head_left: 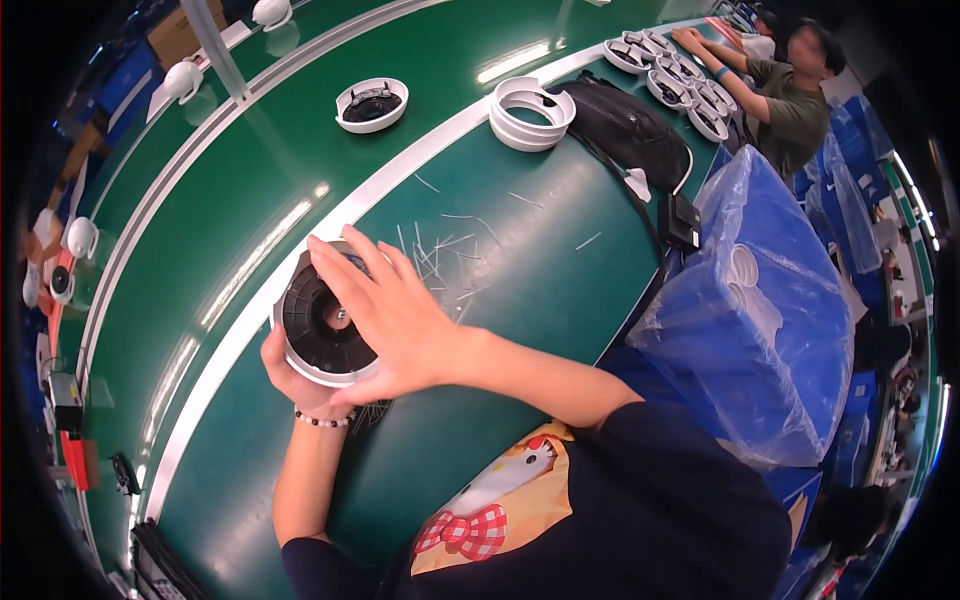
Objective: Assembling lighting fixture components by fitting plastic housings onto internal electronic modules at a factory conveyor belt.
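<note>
Between my two hands is a round housing [308, 328] with a black face, a white rim and a hollow centre with a small metallic part in it. My left hand [288, 372], a beaded bracelet at its wrist, is closed around the lower left side of the rim. From the right, my right hand [405, 318] reaches across the top, fingers long over the face and thumb at the near rim. Its palm covers part of the housing. Thin pale strips [440, 255] lie scattered on the green table [540, 260] beside the hands.
White rings [532, 118] stand at the table's far side, near a black bag [615, 120] and a small black box [680, 222]. An open white housing [372, 105] sits on the green conveyor [250, 180]. Right are a plastic-lined blue bin [690, 335] and a co-worker [790, 110] beside several housings [670, 88].
</note>
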The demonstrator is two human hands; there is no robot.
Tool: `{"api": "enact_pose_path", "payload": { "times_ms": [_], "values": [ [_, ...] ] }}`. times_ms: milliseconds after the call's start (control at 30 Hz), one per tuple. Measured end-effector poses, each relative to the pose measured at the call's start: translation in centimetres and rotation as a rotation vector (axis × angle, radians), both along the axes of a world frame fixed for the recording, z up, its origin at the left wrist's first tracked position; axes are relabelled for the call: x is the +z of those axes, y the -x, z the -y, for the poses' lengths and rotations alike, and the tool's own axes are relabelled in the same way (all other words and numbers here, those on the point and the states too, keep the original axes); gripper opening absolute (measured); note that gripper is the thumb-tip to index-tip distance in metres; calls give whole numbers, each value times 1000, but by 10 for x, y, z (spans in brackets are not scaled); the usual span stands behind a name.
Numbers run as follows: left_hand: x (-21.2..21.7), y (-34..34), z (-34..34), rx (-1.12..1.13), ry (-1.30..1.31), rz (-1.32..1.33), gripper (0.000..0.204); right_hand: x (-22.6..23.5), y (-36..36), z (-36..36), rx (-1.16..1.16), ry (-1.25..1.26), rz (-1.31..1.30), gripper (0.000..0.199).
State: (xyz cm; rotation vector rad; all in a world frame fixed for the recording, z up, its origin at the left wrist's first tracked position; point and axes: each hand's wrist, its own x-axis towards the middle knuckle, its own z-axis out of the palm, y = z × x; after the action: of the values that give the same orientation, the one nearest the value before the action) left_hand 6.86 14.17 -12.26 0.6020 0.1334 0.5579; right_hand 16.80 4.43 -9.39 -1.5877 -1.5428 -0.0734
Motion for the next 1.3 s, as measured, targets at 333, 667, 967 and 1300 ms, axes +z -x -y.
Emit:
{"api": "enact_pose_path", "payload": {
  "times_ms": [333,667,967,1300],
  "values": [
    [10,-4,-49,49,98,-227,46,-7,-36,24,34,45,192,83],
    [-45,-2,-216,502,83,-395,56,-7,-176,68,-706,94,530,52],
    [-31,41,-211,819,-342,-947,49,-55,-237,51,-729,200,408,44],
    [-25,101,-132,978,-766,-768,40,-45,-246,31,-674,46,460,30]
  ]
}}
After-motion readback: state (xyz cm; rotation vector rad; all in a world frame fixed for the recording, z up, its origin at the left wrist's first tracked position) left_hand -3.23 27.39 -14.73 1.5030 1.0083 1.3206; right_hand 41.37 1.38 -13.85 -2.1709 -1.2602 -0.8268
